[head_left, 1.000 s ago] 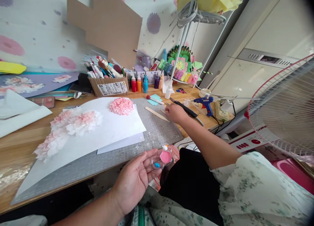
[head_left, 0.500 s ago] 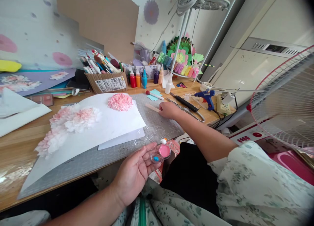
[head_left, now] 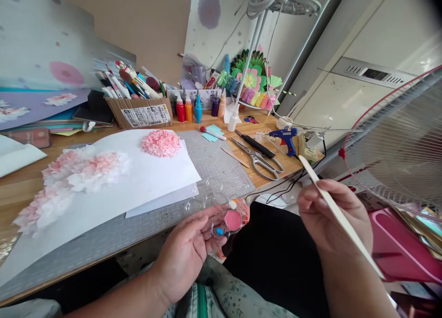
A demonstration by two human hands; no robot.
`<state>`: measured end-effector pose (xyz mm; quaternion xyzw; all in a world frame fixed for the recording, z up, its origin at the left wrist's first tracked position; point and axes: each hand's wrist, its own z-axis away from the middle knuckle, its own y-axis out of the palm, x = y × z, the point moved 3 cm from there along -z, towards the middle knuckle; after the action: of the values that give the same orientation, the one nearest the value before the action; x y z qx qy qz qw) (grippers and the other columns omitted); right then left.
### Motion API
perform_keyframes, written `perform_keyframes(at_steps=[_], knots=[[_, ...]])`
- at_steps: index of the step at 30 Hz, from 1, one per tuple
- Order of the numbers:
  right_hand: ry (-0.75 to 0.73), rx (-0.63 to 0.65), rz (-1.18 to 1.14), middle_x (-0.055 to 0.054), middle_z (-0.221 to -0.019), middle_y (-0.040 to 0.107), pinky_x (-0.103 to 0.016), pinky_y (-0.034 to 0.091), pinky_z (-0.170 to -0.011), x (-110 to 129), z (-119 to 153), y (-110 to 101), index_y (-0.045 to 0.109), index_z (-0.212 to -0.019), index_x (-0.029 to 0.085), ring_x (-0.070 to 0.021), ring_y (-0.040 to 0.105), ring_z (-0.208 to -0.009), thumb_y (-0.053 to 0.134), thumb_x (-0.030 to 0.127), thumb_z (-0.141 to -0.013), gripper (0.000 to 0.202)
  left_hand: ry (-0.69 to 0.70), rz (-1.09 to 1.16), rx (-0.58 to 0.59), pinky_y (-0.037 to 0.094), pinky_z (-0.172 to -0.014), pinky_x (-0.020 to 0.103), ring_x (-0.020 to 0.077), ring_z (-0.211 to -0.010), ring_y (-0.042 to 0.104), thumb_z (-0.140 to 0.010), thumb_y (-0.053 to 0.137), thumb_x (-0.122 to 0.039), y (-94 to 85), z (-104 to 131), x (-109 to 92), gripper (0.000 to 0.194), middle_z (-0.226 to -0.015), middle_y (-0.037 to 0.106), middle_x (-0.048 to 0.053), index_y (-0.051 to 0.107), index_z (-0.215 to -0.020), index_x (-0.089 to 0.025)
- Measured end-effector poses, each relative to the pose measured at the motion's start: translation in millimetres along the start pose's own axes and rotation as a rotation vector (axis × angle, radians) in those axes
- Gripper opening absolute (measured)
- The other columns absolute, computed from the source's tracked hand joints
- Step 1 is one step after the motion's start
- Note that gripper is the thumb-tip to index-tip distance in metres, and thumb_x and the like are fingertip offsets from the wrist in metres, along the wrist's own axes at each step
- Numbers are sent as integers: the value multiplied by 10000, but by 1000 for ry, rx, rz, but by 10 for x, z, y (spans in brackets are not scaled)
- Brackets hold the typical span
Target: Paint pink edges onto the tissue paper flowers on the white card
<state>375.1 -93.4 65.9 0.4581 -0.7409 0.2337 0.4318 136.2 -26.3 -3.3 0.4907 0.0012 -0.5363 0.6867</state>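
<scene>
My left hand [head_left: 193, 239] is closed on the edge of a clear plastic paint palette [head_left: 210, 200]. Its round wells hold pink paint [head_left: 233, 220], blue paint [head_left: 219, 231] and dabs of white and orange. My right hand [head_left: 334, 212], raised at the right past the table edge, pinches a pale wooden craft stick [head_left: 340, 214] between thumb and fingers. A second thin wooden stick [head_left: 235, 157] lies on the grey cutting mat [head_left: 203, 147]. White paper [head_left: 155, 180] covers much of the mat, bearing a pink ruffled flower [head_left: 161, 143] and white-pink paper flowers [head_left: 86, 170].
Scissors [head_left: 257, 159], a black-handled tool [head_left: 255, 144] and a blue glue gun [head_left: 286, 138] lie at the table's right. Behind stand paint bottles [head_left: 198, 110] and a cardboard box [head_left: 145, 113] of brushes. A fan [head_left: 397, 138] stands at far right.
My right hand has left the mat, moving right and toward me with a craft stick. The scissors and second stick it partly covered now show. My left hand still holds the palette.
</scene>
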Motion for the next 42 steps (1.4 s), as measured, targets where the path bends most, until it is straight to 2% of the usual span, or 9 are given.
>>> perform_keyframes(at_steps=[4, 6, 9, 12, 17, 23, 29, 37, 42], knots=[[-14, -97, -39, 29, -530, 564, -259, 421, -431, 12, 137, 146, 773, -926, 281, -105, 480, -454, 780, 340, -800, 139, 46, -1, -50, 629, -667, 310, 235, -934, 746, -926, 557, -95, 7, 24, -4, 264, -1122, 790, 111, 804, -875, -175], [-48, -163, -20, 20, -594, 606, -255, 420, -457, 19, 154, 215, 769, -894, 261, -78, 434, -455, 769, 321, -820, 95, 73, -13, -52, 635, -690, 331, 259, -995, 733, -918, 574, -105, 0, 28, -4, 240, -1154, 778, 122, 803, -886, -171], [-76, -201, 30, 4, -718, 672, -231, 421, -444, 11, 176, 285, 732, -863, 249, -71, 484, -480, 722, 270, -864, 23, 90, -34, -15, 635, -761, 360, 290, -1078, 704, -922, 596, -157, -14, 23, -1, 213, -1199, 754, 163, 790, -1005, -136], [-59, -143, 100, 11, -652, 656, -206, 430, -388, -15, 196, 335, 704, -887, 237, -99, 569, -483, 690, 208, -878, 34, 94, -41, -13, 632, -754, 352, 292, -1063, 707, -912, 616, -168, -27, 23, -6, 204, -1188, 757, 168, 792, -1009, -135], [-27, -17, 225, 3, -728, 705, -251, 573, -508, -33, 216, 361, 712, -906, 226, -129, 672, -559, 663, 152, -888, 90, 91, -32, -15, 638, -701, 339, 289, -1029, 720, -895, 618, -144, -7, 41, -29, 192, -1196, 758, 154, 808, -926, -156], [-35, 73, 366, 6, -737, 722, -256, 584, -566, -20, 215, 371, 720, -875, 228, -134, 696, -609, 648, 141, -893, 114, 79, 9, -1, 646, -692, 339, 291, -999, 736, -856, 663, -136, 0, 29, -24, 163, -1163, 774, 139, 816, -823, -181], [-56, 155, 433, 12, -708, 728, -228, 564, -552, -7, 166, 415, 728, -817, 233, -127, 696, -600, 648, 145, -879, 135, 80, 0, 24, 648, -710, 345, 294, -1037, 727, -858, 673, -148, -8, 21, -12, 156, -1178, 771, 126, 820, -844, -201], [86, 154, 379, 1, -637, 726, -220, 569, -539, -48, 157, 436, 738, -785, 215, -133, 693, -561, 683, 211, -850, 86, 94, -35, -1, 640, -683, 315, 294, -1038, 720, -824, 740, -192, 32, 36, -9, 93, -1169, 772, 126, 813, -880, -178], [248, 57, 218, -17, -579, 713, -231, 560, -424, -203, 131, 415, 671, -741, 169, -145, 654, -432, 660, 320, -895, 216, 107, -28, -19, 639, -757, 323, 272, -1026, 732, -871, 721, -214, 30, 8, 41, 119, -1171, 774, 111, 798, -956, -184]])
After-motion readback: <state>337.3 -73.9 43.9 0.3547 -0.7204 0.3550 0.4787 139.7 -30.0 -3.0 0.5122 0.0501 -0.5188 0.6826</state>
